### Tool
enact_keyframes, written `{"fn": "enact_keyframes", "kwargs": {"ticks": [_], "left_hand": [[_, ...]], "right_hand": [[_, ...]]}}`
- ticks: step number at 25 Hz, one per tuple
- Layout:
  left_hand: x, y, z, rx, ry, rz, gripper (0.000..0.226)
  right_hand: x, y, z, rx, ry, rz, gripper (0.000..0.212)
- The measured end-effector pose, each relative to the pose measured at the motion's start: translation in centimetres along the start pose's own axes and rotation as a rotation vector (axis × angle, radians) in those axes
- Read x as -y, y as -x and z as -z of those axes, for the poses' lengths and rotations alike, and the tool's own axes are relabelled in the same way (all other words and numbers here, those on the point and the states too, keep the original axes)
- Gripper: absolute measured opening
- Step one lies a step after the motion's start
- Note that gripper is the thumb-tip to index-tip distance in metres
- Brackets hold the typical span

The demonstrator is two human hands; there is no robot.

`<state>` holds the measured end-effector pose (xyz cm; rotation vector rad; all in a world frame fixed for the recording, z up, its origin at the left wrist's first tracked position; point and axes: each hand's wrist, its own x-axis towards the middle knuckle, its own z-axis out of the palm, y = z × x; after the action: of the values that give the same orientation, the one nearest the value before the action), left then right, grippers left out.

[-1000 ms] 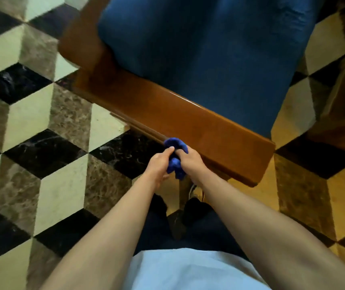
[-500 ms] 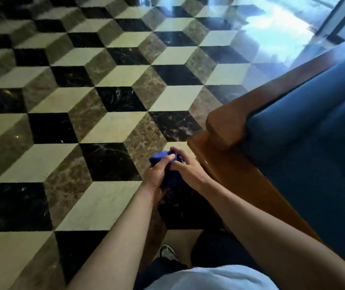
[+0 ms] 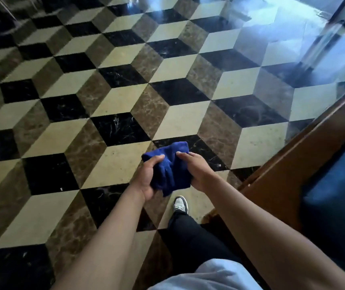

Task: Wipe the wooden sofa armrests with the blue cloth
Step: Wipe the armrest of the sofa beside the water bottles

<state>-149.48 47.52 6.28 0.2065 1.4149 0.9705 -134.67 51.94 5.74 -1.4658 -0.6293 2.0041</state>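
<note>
The blue cloth [image 3: 170, 166] is bunched between both my hands, held in the air over the tiled floor. My left hand [image 3: 146, 176] grips its left side, thumb on top. My right hand [image 3: 196, 169] grips the right side with curled fingers. The wooden sofa armrest [image 3: 305, 162] runs along the right edge of the view, apart from the cloth, with the sofa's blue cushion [image 3: 339, 206] beside it.
A glossy floor of black, cream and brown diamond tiles [image 3: 117, 101] spreads ahead and to the left. My shoe [image 3: 180, 205] and dark trouser leg show below my hands. A glass door frame [image 3: 334, 24] stands at the top right.
The view has swung away from the armrest to the floor on its left. The cloth has left the armrest's side and spread wider between my two hands.
</note>
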Motion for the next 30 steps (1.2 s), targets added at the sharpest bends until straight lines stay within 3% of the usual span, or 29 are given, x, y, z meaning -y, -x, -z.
{"fn": "enact_keyframes", "kwargs": {"ticks": [2, 4, 10, 13, 16, 20, 22, 26, 30], "left_hand": [[-4.1, -4.7, -1.9, -0.043, -0.042, -0.065, 0.043], [-8.1, -8.6, -5.1, -0.021, -0.156, -0.137, 0.028], [-18.7, -21.4, -16.2, 0.077, -0.469, -0.306, 0.004], [-23.5, -28.3, -22.4, 0.11, -0.595, -0.388, 0.009], [-29.1, -34.9, -29.3, 0.247, -0.689, -0.408, 0.005], [-35.5, -40.5, -39.6, 0.436, -0.847, -0.466, 0.022], [-37.4, -42.9, -46.9, 0.552, -0.888, -0.496, 0.027], [-37.0, -47.4, -61.0, 0.727, -0.972, -0.551, 0.017], [-34.9, -51.4, -76.3, 0.78, -1.162, -0.549, 0.026]], "right_hand": [[4.3, -3.6, -0.1, -0.065, 0.002, 0.071, 0.021], [9.0, -6.4, 1.0, -0.203, 0.07, 0.135, 0.024], [21.8, -15.5, 6.0, -0.487, 0.243, 0.323, 0.018], [27.0, -21.3, 8.1, -0.648, 0.275, 0.355, 0.022], [33.8, -26.6, 10.2, -0.804, 0.226, 0.369, 0.02], [42.3, -30.4, 13.6, -0.961, 0.089, 0.385, 0.024], [46.5, -31.9, 17.0, -1.043, -0.009, 0.413, 0.028], [52.6, -34.4, 27.4, -1.2, -0.191, 0.437, 0.028], [57.7, -37.6, 40.2, -1.259, -0.345, 0.403, 0.027]]}}
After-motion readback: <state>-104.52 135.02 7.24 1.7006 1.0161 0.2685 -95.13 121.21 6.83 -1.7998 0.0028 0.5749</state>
